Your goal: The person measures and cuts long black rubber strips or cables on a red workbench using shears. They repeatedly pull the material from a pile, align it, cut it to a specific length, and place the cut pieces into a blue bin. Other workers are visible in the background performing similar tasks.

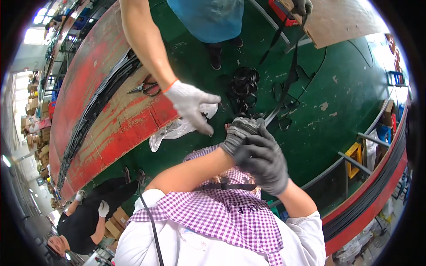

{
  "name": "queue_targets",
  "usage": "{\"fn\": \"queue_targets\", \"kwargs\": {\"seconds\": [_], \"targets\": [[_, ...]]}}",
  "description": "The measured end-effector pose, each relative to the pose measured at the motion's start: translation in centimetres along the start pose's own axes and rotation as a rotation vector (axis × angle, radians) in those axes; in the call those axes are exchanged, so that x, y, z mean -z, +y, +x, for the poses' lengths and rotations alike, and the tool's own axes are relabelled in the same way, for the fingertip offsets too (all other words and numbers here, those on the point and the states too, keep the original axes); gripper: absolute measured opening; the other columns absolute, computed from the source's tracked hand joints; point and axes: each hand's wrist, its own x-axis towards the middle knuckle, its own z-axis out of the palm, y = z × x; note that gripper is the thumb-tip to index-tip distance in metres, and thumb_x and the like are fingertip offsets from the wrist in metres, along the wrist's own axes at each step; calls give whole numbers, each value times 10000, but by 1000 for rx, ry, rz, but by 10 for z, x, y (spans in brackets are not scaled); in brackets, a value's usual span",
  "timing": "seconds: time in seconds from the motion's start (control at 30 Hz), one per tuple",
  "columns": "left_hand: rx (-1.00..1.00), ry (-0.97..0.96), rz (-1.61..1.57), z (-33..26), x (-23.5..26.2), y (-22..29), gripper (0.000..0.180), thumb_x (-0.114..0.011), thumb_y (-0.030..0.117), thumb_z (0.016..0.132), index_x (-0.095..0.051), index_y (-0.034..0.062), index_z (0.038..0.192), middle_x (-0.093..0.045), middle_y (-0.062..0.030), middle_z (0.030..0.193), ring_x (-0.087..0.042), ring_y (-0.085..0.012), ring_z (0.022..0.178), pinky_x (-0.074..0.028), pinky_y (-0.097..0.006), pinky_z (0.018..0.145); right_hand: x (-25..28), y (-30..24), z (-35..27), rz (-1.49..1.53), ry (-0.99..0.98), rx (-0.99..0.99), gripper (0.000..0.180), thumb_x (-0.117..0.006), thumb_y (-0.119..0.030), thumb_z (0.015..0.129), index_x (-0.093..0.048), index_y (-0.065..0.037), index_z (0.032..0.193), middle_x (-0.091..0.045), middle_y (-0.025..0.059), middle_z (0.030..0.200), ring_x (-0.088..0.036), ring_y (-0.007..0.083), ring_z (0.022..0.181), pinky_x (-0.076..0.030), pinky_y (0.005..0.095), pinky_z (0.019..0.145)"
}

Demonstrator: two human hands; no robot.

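A green workshop floor point(337, 88) fills the view, with a long red bench point(111, 128) at nine o'clock carrying black strips point(93, 111) and scissors point(146, 87). At centre, both hands in dark gloves clasp together: the left hand point(239, 133) is closed round a black strap point(288, 80), the right hand point(264, 162) wrapped over it. The strap runs up toward one o'clock to a co-worker's dark glove point(301, 6). At eleven o'clock, that co-worker's white glove point(191, 104) hangs with fingers spread. Coiled straps point(243, 88) lie on the floor at twelve.
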Motion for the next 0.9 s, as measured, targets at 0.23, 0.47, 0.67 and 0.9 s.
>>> {"fn": "queue_targets", "kwargs": {"seconds": [0.23,0.47,0.67,0.9], "targets": [[-218,-191,-192,-19,-43,-85,127,-572,170,705,-571,86,799,-569,-88,748,-544,-274,742,-442,-380,670,168,20,-126,269,423,-841,244,-592,-105,647,-543,-50,880,-547,110,901,-538,248,898,-423,375,835],[-105,-645,186,-97,-67,-119,123,-550,199,689,-583,100,753,-572,-94,693,-557,-261,690,-450,-375,647,330,37,-242,-591,470,-1196,323,-595,-138,670,-524,-41,970,-532,115,982,-517,242,950,-417,361,843],[133,-85,376,-127,22,-147,120,-526,210,715,-570,104,680,-554,-89,629,-535,-257,586,-420,-383,546,398,68,-246,-1447,130,-1439,392,-598,-166,689,-508,-33,1047,-520,119,1051,-499,236,994,-413,349,849],[-347,-262,-250,-70,4,50,197,-460,158,756,-565,86,907,-579,-129,796,-577,-242,724,-457,-369,585,54,48,64,-169,-304,-937,382,-551,-227,802,-481,-43,1130,-561,59,947,-511,124,812,-432,278,720]]}}
